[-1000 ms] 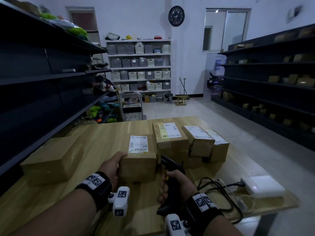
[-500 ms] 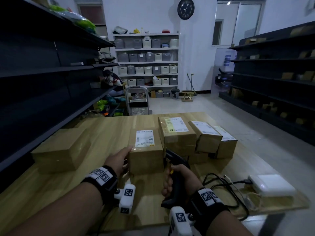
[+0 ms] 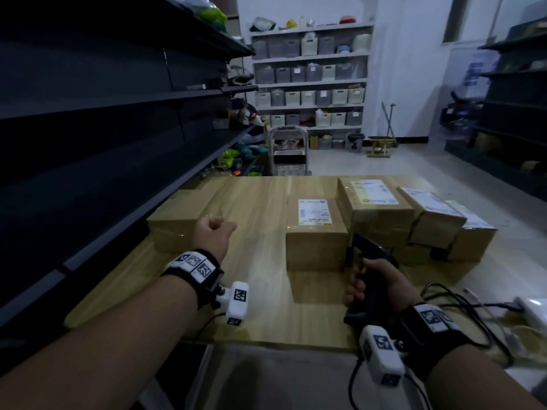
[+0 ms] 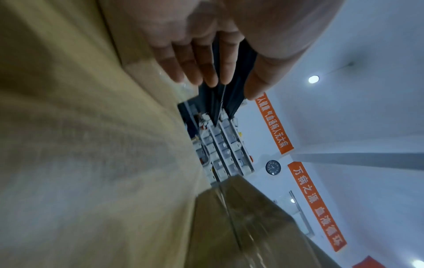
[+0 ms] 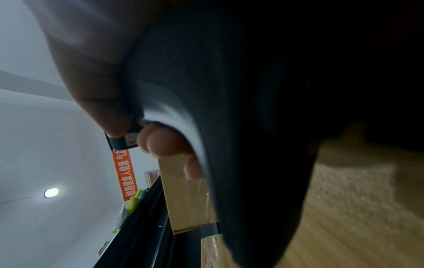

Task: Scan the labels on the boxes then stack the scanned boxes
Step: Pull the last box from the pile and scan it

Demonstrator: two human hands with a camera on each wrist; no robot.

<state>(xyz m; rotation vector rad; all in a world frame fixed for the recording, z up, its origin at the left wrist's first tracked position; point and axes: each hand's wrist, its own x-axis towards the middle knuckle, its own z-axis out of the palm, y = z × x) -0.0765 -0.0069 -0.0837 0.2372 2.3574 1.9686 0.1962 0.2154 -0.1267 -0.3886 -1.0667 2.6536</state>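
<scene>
A cardboard box with a white label (image 3: pixel 315 232) stands mid-table. Right of it sit three more labelled boxes (image 3: pixel 373 202) (image 3: pixel 432 217) (image 3: pixel 473 235). A plain box (image 3: pixel 174 223) lies at the table's left. My left hand (image 3: pixel 217 232) hovers by the plain box's right end and holds nothing. In the left wrist view its fingers (image 4: pixel 195 72) are extended and relaxed beside the taped plain box (image 4: pixel 142 59). My right hand (image 3: pixel 367 279) grips a black handheld scanner (image 3: pixel 370 253) just right of the labelled box. In the right wrist view the scanner (image 5: pixel 229 108) fills the frame, with fingers (image 5: pixel 165 143) curled round it.
Dark shelving (image 3: pixel 118 113) runs close along the table's left side. Black cables (image 3: pixel 461 306) and a white device (image 3: pixel 532 309) lie at the right near edge. The table's front edge (image 3: pixel 266 341) is close to me. A cart (image 3: pixel 288 155) stands beyond the table.
My left hand has let go of the labelled box's left side and moved left to the plain box. The right hand still holds the scanner beside the labelled box.
</scene>
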